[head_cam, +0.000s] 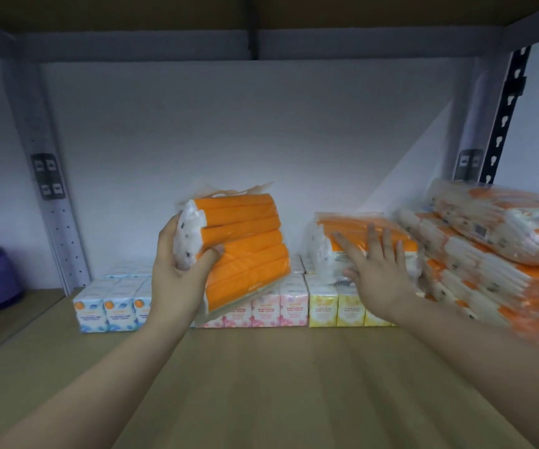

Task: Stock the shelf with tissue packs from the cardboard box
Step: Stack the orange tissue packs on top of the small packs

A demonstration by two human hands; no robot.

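Tissue packs (488,251) already stacked far right; left hand (177,270) gripped another orange pack (245,251), right hand (378,270) lay spread (box unseen).

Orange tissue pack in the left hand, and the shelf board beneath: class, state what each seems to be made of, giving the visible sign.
Orange tissue pack, gripped by the left hand: soft paper in thin glossy plastic film, judging by the sheen and the crinkled, loose wrap at its top. Shelf board: matt brown, probably fibreboard or cardboard; faint streaks, no shine.
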